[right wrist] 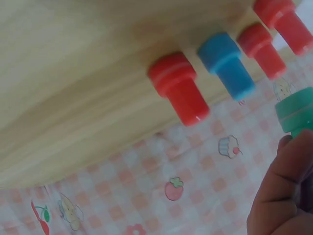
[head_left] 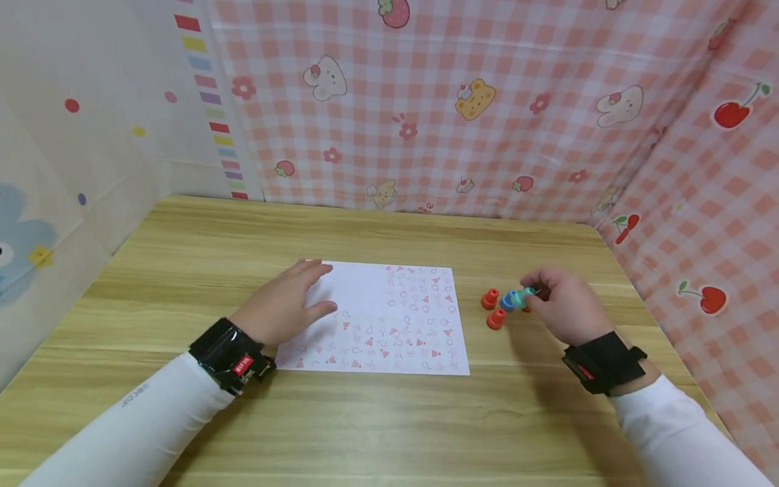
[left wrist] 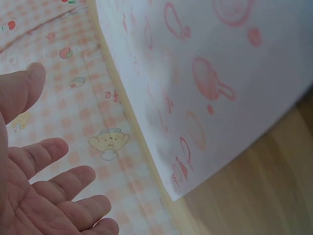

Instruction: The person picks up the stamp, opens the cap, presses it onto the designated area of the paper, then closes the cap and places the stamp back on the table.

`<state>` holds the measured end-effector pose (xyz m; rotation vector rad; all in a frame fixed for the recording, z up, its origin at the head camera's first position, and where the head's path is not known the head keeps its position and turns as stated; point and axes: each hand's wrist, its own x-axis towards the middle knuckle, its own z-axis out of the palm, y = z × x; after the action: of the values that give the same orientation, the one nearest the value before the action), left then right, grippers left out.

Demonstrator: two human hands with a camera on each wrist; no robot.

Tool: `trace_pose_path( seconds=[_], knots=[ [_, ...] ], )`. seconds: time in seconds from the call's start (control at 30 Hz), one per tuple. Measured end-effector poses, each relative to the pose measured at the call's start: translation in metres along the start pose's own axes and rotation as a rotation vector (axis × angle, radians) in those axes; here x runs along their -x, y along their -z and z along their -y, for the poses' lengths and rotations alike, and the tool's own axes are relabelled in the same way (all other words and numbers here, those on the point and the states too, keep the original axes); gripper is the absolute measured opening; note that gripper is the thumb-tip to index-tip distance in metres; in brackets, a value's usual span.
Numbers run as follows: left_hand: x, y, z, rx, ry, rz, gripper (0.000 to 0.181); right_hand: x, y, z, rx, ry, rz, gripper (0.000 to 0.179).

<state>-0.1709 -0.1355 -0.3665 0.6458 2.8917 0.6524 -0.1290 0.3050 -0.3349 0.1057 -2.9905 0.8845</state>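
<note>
My right hand (head_left: 566, 304) pinches a green toy stamp (head_left: 521, 298) above the right part of the table. The right wrist view shows the green stamp (right wrist: 296, 108) at its right edge, by the fingers. Below it stand a blue stamp (head_left: 506, 302) and three red stamps, one red stamp (head_left: 496, 319) being nearest the front. In the right wrist view, another red stamp (right wrist: 178, 88) stands beside the blue one. My left hand (head_left: 282, 304) is over the left side of a white sheet of paper (head_left: 365, 284), fingers loosely spread and holding nothing.
Rows of small red and pink stamped prints (head_left: 394, 331) cover much of the sheet, while its upper left is blank. The wooden table (head_left: 389, 426) meets a pink checked cloth (head_left: 365, 135) at the back and right. A white dotted cloth (head_left: 103, 142) hangs at left.
</note>
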Motion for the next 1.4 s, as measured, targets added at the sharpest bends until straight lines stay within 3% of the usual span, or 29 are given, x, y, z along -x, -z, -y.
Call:
trace_pose_path(
  seconds=[0.87, 1.3, 1.4],
  knots=[
    [0.003, 0.000, 0.007, -0.045, 0.011, 0.006, 0.072, -0.004, -0.022, -0.018, 0.090, -0.097, 0.185, 0.010],
    [0.004, -0.003, 0.008, -0.068, 0.021, 0.018, 0.076, -0.002, -0.019, -0.019, 0.045, -0.092, 0.208, 0.018],
    [0.003, -0.002, 0.008, -0.067, 0.027, 0.024, 0.077, 0.000, -0.013, -0.015, 0.050, -0.094, 0.170, 0.024]
  ],
)
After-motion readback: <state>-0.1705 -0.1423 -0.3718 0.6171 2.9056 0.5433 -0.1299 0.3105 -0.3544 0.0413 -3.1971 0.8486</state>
